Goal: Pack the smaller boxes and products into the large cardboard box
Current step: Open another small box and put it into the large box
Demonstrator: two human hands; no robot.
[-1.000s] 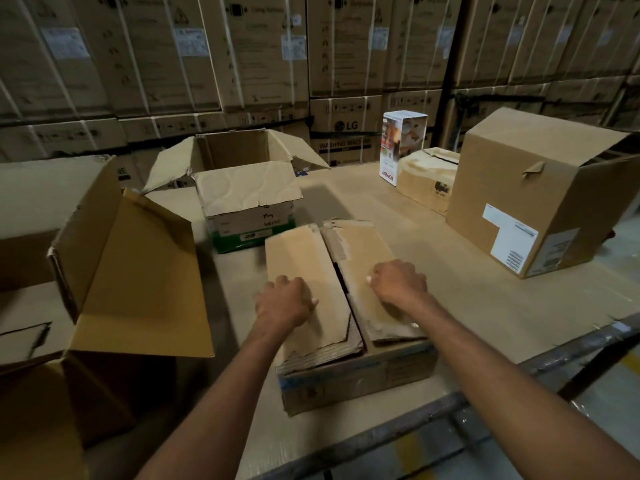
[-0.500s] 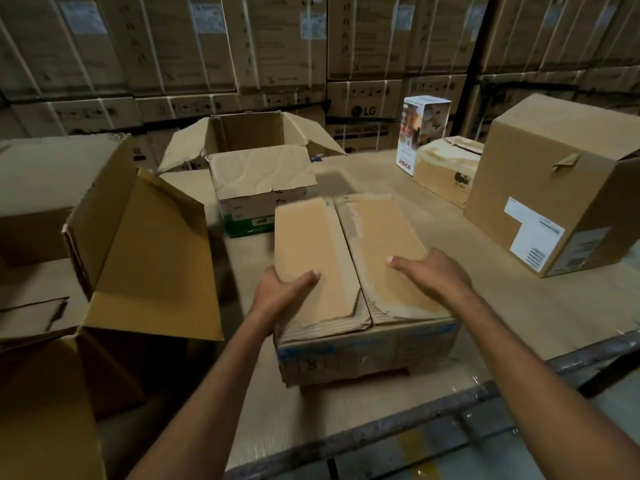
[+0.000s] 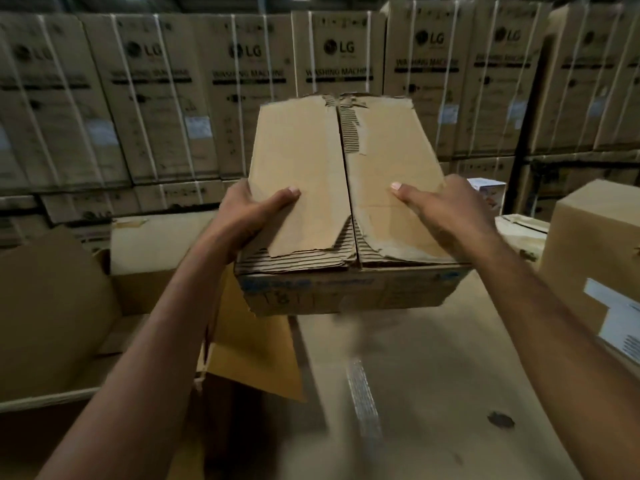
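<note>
A worn brown cardboard box (image 3: 343, 188) with torn, closed top flaps hangs in the air above the table, centre of view. My left hand (image 3: 247, 216) grips its left side, thumb on the top flap. My right hand (image 3: 446, 213) grips its right side, thumb pressed on the other flap. The large open cardboard box (image 3: 55, 306) stands at the lower left, its yellowish flap (image 3: 256, 351) hanging below the lifted box.
A cardboard-covered table (image 3: 433, 393) lies below and to the right. A big closed box with a white label (image 3: 595, 265) stands at the right edge, a small white product box (image 3: 488, 188) behind it. Stacked washing-machine cartons (image 3: 156, 98) fill the background.
The box has been lifted off the table and now sits high in view. Both hands moved from its top to its sides, and the view tilted upward.
</note>
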